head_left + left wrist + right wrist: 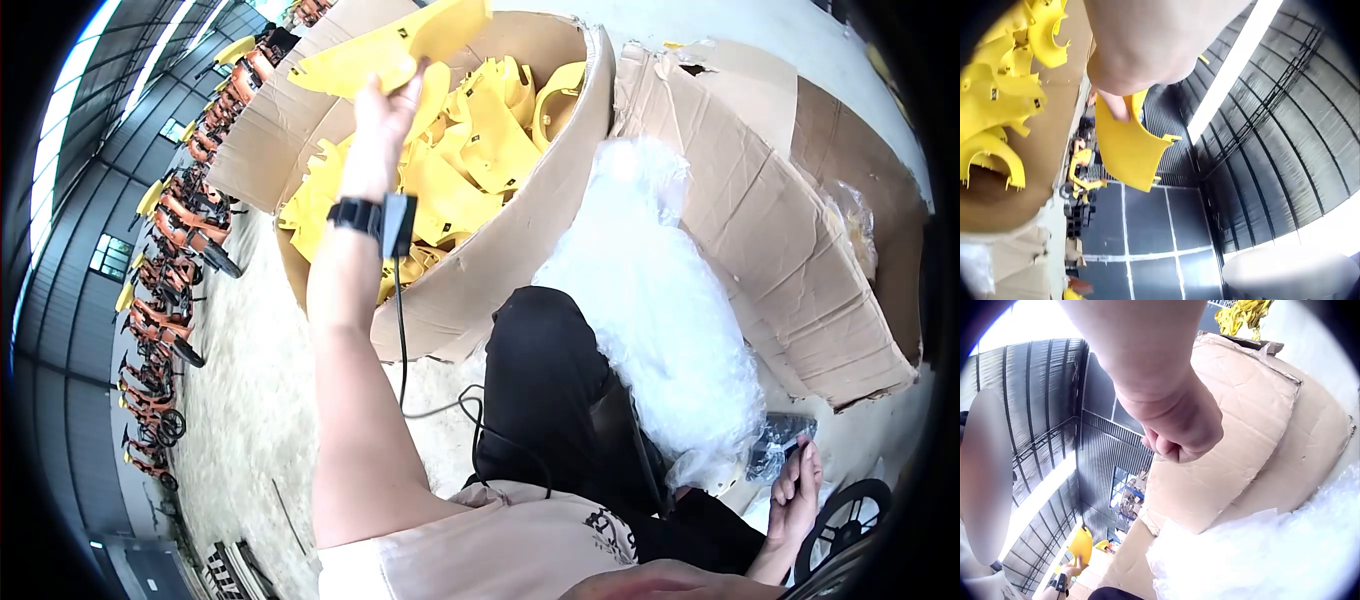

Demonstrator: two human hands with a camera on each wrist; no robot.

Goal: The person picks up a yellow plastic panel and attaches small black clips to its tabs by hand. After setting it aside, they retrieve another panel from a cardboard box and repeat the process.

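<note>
My left hand is raised above a big cardboard box and grips a flat yellow plastic cover by its lower edge. In the left wrist view the same cover hangs below my fingers. The box holds several more yellow covers, which also show in the left wrist view as yellow covers. My right hand is low at the right, beside a black wrapped bundle. Its fingers are loosely curled with nothing visible in them.
A heap of white plastic wrap lies right of the box. Flattened cardboard spreads behind it. A row of orange and yellow bikes lines the left side. A black wheel sits by my right hand.
</note>
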